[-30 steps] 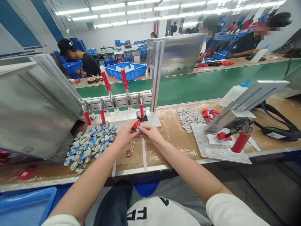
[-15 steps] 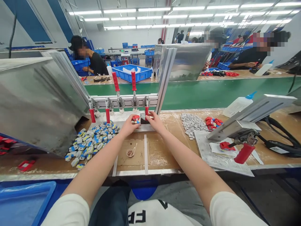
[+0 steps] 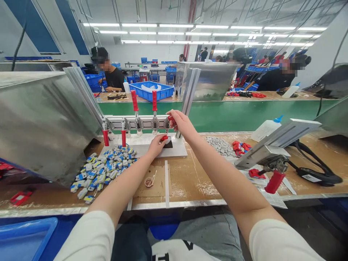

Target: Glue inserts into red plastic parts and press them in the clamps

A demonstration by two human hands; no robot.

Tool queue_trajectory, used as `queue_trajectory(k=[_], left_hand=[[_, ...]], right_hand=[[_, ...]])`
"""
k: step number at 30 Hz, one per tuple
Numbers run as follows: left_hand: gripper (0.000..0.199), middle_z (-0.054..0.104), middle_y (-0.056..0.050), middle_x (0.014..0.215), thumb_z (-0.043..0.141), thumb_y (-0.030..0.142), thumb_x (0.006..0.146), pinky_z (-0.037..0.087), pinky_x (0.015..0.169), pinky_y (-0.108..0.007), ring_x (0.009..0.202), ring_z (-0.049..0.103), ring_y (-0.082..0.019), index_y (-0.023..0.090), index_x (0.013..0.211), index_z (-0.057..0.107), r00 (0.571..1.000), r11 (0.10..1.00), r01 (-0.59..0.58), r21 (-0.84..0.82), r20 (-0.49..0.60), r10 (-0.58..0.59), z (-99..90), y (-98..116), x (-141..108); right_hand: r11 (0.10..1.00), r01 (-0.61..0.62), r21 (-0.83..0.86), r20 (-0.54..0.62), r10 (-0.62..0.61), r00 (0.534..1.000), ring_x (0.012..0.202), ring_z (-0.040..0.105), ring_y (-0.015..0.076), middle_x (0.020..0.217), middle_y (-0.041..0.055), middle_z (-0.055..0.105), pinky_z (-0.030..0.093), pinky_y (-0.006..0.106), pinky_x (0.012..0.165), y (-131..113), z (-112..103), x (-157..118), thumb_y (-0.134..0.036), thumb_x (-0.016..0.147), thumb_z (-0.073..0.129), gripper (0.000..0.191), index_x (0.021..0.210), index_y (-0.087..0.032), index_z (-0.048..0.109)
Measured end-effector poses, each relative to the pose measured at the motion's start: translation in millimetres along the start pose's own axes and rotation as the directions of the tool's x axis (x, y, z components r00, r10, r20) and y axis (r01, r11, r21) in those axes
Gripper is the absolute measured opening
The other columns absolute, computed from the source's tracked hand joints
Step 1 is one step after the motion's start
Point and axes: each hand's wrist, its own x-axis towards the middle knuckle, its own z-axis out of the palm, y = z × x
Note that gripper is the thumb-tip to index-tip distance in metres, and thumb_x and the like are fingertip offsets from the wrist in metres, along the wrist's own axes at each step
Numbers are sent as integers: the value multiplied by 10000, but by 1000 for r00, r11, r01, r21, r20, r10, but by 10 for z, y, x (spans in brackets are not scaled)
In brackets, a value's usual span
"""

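My left hand [image 3: 157, 146] is closed on a small red-and-white block [image 3: 164, 138], its fingers covering part of it. It holds the block at a black pad [image 3: 169, 143] on the metal base plate [image 3: 179, 150], below the rightmost toggle clamp. My right hand [image 3: 179, 121] grips that clamp's red handle [image 3: 170, 117], mostly hidden by the fingers. Further left on the metal rail [image 3: 146, 123], two red clamp handles stand up and two hang down. Left of my left hand lies a heap of white, blue and yellow blocks [image 3: 104, 168].
Grey flat pieces [image 3: 219, 145] and red parts [image 3: 241, 148] lie to the right. A second clamp fixture [image 3: 261, 156] stands beyond them, near a white bottle [image 3: 265, 130]. A small round dish [image 3: 148, 182] sits in front. Co-workers sit across the green partition [image 3: 217, 114].
My right hand has risen with the clamp handle, which hung down before. My left hand has moved the block right, to the black pad. The view has tilted up slightly.
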Motion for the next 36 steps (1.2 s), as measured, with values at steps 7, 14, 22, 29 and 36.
queue_trajectory(k=[7,14,22,29,36], left_hand=[[504,741,-121,1226,775,304,878,516,1035,-436,1038,696,-269,202,1337,595,1000,996,17,87,0,-17,88,-90,188],[469,750,-120,1192,806,301,820,498,1089,-427,1106,692,-258,172,1223,604,997,999,-17,-37,68,19,114,-223,422],[544,733,-162,1283,832,341,795,508,1109,-437,1118,710,-242,147,1247,601,984,983,-34,-180,164,64,76,-367,436],[559,768,-145,1172,843,379,768,509,1094,-500,1102,714,-299,137,1228,637,980,981,-53,-185,179,87,70,-375,455],[514,753,-148,1199,802,369,796,493,1110,-474,1145,696,-303,125,1223,650,980,980,-71,-185,170,103,78,-389,426]], right_hand=[[997,-74,29,63,72,995,629,589,111,724,-21,598,417,198,494,-121,-57,149,-829,868,677,631,1046,-224,709],[999,-41,33,91,38,995,703,607,133,743,-21,617,461,225,563,11,-56,-57,-731,850,724,563,1071,-215,698],[997,31,66,105,-38,994,701,579,139,729,-30,598,473,263,619,173,-37,-156,-626,883,700,471,1101,-209,705],[998,66,-9,132,-65,989,679,556,141,734,-29,608,500,301,679,431,-51,-334,-520,925,693,328,1080,-232,722],[997,62,-48,165,-53,985,721,593,156,780,-7,636,519,319,699,807,-94,-446,-566,957,678,373,1101,-227,732]])
